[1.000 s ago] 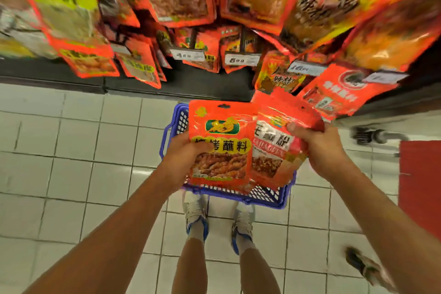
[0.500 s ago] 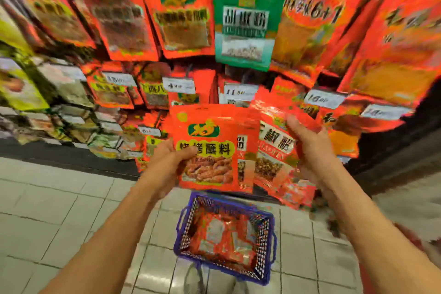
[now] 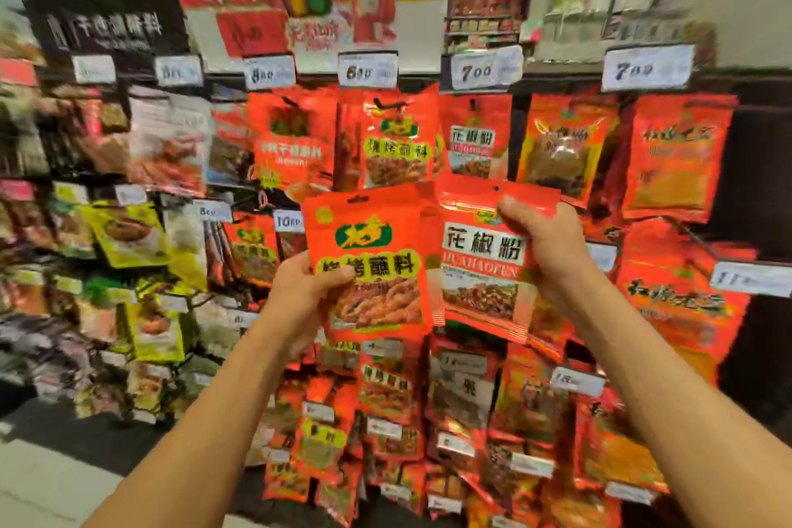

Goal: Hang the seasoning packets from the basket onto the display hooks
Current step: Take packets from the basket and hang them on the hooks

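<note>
Two bare arms reach up toward a wall of hanging red packets; the left hand (image 3: 300,296) grips a dip packet (image 3: 370,266) by its lower left edge, thumb curled over the front; the right hand (image 3: 544,244) pinches a pepper packet (image 3: 484,261) at its upper right, fingers wrapped behind; the two packets overlap slightly, the dip packet's right edge in front; both are upright with hang holes at the top edge, free of any hook; just above the left hand's packet hangs a matching row (image 3: 396,141) under a price tag (image 3: 368,71); above the right hand's packet hangs its matching row (image 3: 473,137); a narrow gap separates held packets from those rows; display crowds every side of the hands; compared with half a second ago, both packets are raised higher and farther apart, the view has tilted up, and the basket has left the frame.
</note>
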`<state>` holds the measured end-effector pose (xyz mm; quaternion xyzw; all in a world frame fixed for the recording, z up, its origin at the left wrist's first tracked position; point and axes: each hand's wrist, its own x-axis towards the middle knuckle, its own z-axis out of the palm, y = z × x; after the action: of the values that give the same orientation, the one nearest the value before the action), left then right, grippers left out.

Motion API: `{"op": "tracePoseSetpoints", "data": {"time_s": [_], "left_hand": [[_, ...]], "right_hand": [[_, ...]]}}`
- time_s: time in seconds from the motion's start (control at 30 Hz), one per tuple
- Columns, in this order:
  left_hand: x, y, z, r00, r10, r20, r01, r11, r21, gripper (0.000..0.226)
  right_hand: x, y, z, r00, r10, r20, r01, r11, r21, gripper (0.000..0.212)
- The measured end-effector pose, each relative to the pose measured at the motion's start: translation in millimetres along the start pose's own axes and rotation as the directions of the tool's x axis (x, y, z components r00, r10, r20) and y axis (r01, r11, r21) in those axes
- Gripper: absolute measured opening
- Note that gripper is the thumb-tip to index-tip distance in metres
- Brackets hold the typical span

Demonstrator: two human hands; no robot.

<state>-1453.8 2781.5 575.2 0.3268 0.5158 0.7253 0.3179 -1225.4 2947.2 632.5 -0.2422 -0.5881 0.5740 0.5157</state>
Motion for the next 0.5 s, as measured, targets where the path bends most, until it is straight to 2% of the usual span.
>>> {"op": "tracePoseSetpoints", "data": {"time_s": [0.07, 0.17, 0.37, 0.5], "left_hand": [[11.9, 15.3, -6.9, 1.0, 0.02, -0.02, -0.02, 1.0, 0.013, 0.029], [30.6, 35.0, -16.0, 0.999, 0.045, -0.02, -0.045, 0.999, 0.01, 0.022], [72.0, 58.1, -31.4, 0.997, 0.08, 0.021, -0.08, 0.997, 0.004, 0.015], [95.8, 57.8, -32.3, 0.996, 0.079, 0.045, -0.08, 0.997, 0.007, 0.019]], "right_hand": [[12.9, -10.2, 16.4, 1.0, -0.015, 0.016, 0.016, 0.999, -0.036, 0.015], [36.2, -19.8, 44.6, 0.998, -0.056, 0.024, 0.058, 0.996, -0.062, 0.01], [75.6, -25.3, 88.2, 0.997, -0.067, -0.024, 0.063, 0.986, -0.153, 0.016], [86.2, -22.9, 85.2, 0.991, -0.077, -0.11, 0.059, 0.986, -0.157, 0.015]]}}
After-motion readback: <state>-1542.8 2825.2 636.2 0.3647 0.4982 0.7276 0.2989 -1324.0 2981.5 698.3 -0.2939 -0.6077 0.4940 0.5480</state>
